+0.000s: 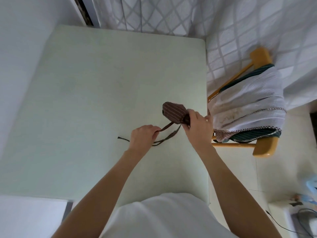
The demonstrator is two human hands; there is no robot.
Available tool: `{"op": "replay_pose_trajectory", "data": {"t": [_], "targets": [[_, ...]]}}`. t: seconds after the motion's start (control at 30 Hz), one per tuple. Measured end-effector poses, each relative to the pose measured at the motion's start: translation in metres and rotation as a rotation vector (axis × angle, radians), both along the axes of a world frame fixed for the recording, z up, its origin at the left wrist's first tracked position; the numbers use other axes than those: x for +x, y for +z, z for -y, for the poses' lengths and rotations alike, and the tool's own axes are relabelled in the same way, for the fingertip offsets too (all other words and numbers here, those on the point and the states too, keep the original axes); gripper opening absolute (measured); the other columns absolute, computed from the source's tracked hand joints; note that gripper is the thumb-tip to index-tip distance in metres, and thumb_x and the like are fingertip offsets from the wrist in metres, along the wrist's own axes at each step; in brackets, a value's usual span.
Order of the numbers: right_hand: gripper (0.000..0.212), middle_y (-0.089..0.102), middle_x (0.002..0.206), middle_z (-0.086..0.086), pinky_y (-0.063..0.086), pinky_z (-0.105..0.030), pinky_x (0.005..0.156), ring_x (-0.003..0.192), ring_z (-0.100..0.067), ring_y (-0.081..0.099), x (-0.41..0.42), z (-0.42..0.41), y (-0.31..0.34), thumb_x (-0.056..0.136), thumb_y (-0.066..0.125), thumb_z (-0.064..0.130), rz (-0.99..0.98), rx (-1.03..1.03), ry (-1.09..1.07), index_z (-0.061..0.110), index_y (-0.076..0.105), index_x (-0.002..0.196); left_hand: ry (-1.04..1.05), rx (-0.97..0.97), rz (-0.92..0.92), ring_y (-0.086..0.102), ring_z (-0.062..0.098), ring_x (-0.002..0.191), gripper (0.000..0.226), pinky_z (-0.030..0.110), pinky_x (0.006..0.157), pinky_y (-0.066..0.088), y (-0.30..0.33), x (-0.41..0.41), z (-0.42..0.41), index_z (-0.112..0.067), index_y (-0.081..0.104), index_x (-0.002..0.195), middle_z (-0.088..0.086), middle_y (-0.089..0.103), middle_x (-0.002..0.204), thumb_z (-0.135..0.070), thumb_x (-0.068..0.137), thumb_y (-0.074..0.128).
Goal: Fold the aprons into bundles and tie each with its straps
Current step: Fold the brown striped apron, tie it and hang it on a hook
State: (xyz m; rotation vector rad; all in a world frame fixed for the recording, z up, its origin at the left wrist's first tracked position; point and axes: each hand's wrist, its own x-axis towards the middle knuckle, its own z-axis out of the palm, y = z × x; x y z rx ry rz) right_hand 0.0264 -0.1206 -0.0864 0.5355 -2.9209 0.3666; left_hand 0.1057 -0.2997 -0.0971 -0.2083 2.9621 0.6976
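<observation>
My right hand (197, 125) grips the rolled brown striped apron (174, 113) just above the bench (103, 83), near its right edge; my left hand's (142, 134) fingers pinch its strap (165, 127).

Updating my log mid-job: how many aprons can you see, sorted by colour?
Brown striped bundle, gripped by the right hand: 1
White, on the chair: 1
Green striped, on the chair: 1
Brown checked, on the chair: 1
Total: 4 visible, possibly more hidden in the pile.
</observation>
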Motion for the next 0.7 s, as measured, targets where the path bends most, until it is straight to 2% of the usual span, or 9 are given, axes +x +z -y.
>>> {"op": "replay_pose_trajectory", "data": {"t": [0.07, 0.13, 0.3, 0.4, 0.47, 0.53, 0.6, 0.63, 0.7], "targets": [[0.048, 0.07, 0.09, -0.004, 0.041, -0.037, 0.076, 0.072, -0.024, 0.066, 0.006, -0.006, -0.006, 0.062, 0.082, 0.012, -0.087, 0.128, 0.143, 0.012, 0.063, 0.106, -0.111, 0.042, -0.039, 0.062, 0.017, 0.089, 0.02, 0.025, 0.068, 0.04, 0.01, 0.003, 0.002, -0.026, 0.069, 0.107, -0.005, 0.069, 0.094, -0.027, 0.093, 0.054], [0.051, 0.07, 0.095, -0.001, 0.033, -0.037, 0.078, 0.076, -0.023, 0.066, 0.01, -0.015, -0.008, 0.06, 0.083, 0.009, -0.071, 0.146, 0.318, 0.016, 0.064, 0.106, -0.227, 0.067, -0.041, 0.059, 0.015, 0.09, 0.02, 0.022, 0.07, 0.036, 0.022, 0.002, 0.009, -0.027, 0.069, 0.107, -0.005, 0.069, 0.095, -0.028, 0.093, 0.055], [0.044, 0.068, 0.108, 0.007, 0.037, -0.042, 0.092, 0.094, -0.015, 0.065, 0.008, -0.026, 0.0, 0.07, 0.079, 0.015, 0.257, 0.081, 0.656, 0.023, 0.063, 0.111, -0.457, 0.246, 0.118, 0.049, 0.001, 0.084, 0.012, 0.018, 0.076, 0.034, 0.045, 0.002, 0.03, -0.032, 0.07, 0.095, -0.018, 0.065, 0.085, -0.027, 0.086, 0.066], [0.036, 0.067, 0.109, 0.012, 0.039, -0.035, 0.095, 0.095, 0.001, 0.058, 0.009, -0.023, 0.018, 0.079, 0.073, 0.02, 0.531, -0.216, 0.677, 0.022, 0.062, 0.114, -0.34, 0.462, 0.042, 0.054, 0.003, 0.085, 0.012, 0.016, 0.076, 0.04, 0.053, 0.004, 0.04, -0.03, 0.073, 0.093, -0.025, 0.065, 0.081, -0.028, 0.082, 0.068], [0.037, 0.068, 0.104, 0.005, 0.048, -0.032, 0.088, 0.094, -0.005, 0.061, 0.018, -0.018, 0.032, 0.078, 0.074, 0.015, 0.737, -0.523, 0.638, 0.013, 0.063, 0.114, -0.18, 0.674, -0.017, 0.061, 0.003, 0.086, 0.015, 0.013, 0.079, 0.043, 0.056, 0.004, 0.045, -0.021, 0.074, 0.094, -0.021, 0.069, 0.082, -0.023, 0.081, 0.068], [0.038, 0.069, 0.1, 0.002, 0.053, -0.033, 0.084, 0.094, -0.015, 0.064, 0.028, -0.011, 0.045, 0.075, 0.076, 0.006, 0.943, -0.807, 0.5, 0.012, 0.063, 0.11, -0.016, 0.836, -0.031, 0.064, -0.002, 0.082, 0.015, 0.011, 0.078, 0.044, 0.053, 0.002, 0.042, -0.009, 0.074, 0.095, -0.021, 0.071, 0.079, -0.006, 0.083, 0.064], [0.037, 0.071, 0.093, 0.009, 0.053, -0.026, 0.08, 0.091, -0.009, 0.065, 0.032, -0.003, 0.051, 0.074, 0.074, -0.001, 1.006, -0.97, 0.356, 0.016, 0.062, 0.105, 0.141, 1.005, -0.005, 0.063, -0.007, 0.066, 0.031, 0.01, 0.068, 0.047, 0.05, 0.002, 0.03, -0.003, 0.075, 0.08, -0.021, 0.068, 0.064, 0.017, 0.083, 0.051], [0.036, 0.071, 0.092, 0.012, 0.051, -0.022, 0.078, 0.092, -0.007, 0.065, 0.033, 0.001, 0.053, 0.075, 0.072, -0.002, 1.01, -1.027, 0.298, 0.015, 0.061, 0.104, 0.21, 1.087, 0.021, 0.061, -0.007, 0.058, 0.043, 0.01, 0.062, 0.047, 0.047, 0.003, 0.021, -0.007, 0.075, 0.069, -0.019, 0.065, 0.057, 0.023, 0.08, 0.047], [0.036, 0.07, 0.098, 0.008, 0.05, -0.02, 0.08, 0.098, -0.008, 0.064, 0.033, 0.009, 0.054, 0.077, 0.07, 0.003, 1.012, -1.156, 0.184, 0.011, 0.058, 0.11, 0.278, 1.166, 0.086, 0.061, -0.005, 0.056, 0.034, 0.01, 0.062, 0.047, 0.041, 0.007, 0.007, -0.012, 0.074, 0.075, -0.015, 0.066, 0.055, 0.016, 0.078, 0.055]]}}
